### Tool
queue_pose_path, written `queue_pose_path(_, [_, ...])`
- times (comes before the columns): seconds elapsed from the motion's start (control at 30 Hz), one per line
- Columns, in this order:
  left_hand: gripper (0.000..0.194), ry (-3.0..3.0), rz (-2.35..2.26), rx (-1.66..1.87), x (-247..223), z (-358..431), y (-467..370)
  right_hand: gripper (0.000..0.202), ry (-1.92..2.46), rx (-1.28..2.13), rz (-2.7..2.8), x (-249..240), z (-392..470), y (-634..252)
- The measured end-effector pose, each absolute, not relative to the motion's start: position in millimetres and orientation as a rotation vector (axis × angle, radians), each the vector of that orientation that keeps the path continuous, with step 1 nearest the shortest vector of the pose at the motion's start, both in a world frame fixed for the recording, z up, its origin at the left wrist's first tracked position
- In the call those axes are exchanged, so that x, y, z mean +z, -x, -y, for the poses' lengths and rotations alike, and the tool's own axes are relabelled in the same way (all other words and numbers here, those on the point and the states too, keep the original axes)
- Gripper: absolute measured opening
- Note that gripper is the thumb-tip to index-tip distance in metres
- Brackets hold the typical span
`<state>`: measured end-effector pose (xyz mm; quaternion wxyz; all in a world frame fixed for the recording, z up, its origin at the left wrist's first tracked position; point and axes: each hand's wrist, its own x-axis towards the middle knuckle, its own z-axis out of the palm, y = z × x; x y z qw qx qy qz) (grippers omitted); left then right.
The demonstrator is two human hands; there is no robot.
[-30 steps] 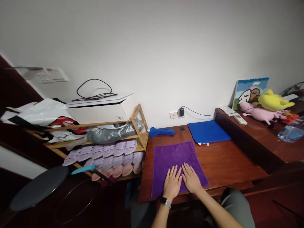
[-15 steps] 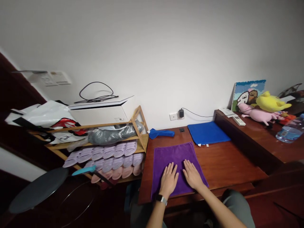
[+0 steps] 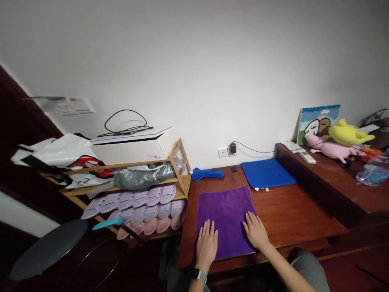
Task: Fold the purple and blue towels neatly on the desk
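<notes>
A purple cloth (image 3: 228,219) lies spread out at the front of the wooden desk, its near edge by the desk's front edge. My left hand (image 3: 207,242) rests flat on the cloth's left side, fingers stretched forward. On the right side of the cloth my right hand (image 3: 255,231) lies flat, fingers slightly spread. Neither hand grips anything. Further back on the desk are a flat blue cloth (image 3: 267,173) to the right and a twisted blue cloth (image 3: 208,174) to the left.
Left of the desk stands a wooden rack (image 3: 182,184) with slippers (image 3: 153,196) and a white box (image 3: 129,150). A raised ledge at right bears a remote (image 3: 307,157), plush toys (image 3: 330,150) and a water bottle (image 3: 371,175). A charger (image 3: 233,148) is plugged into the wall.
My hands have slid apart over the purple cloth, the left toward its left edge and nearer me, the right toward its right edge. The view has tilted slightly upward.
</notes>
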<state>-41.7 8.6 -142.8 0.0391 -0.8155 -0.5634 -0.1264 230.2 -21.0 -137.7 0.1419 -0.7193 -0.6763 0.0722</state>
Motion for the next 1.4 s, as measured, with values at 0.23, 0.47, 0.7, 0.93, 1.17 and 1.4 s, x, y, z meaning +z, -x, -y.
queue_pose_path(0.23, [0.055, 2.702, 1.529, -0.441, -112, -41, -25, 0.065, 1.85, 0.297, 2.133, -122, -14, -182])
queue_pose_path(0.47, [0.059, 2.41, 1.869, -0.285, -147, -49, 40, 0.07, 2.136, 0.215, 1.926, -155, 1, -240])
queue_pose_path(0.7, [0.055, 2.441, 1.719, -0.43, -142, -62, 46, 0.065, 1.979, 0.134, 1.934, -128, -28, -230])
queue_pose_path(0.93, [0.052, 2.667, 1.641, -0.351, -127, -89, -9, 0.065, 1.929, 0.311, 2.131, -125, -62, -198])
queue_pose_path(1.17, [0.057, 2.375, 1.918, -0.293, -153, -103, 61, 0.074, 2.223, 0.24, 1.95, -145, -57, -259])
queue_pose_path(1.4, [0.054, 2.58, 1.621, -0.466, -131, -128, 22, 0.068, 1.995, 0.22, 2.061, -120, -93, -220])
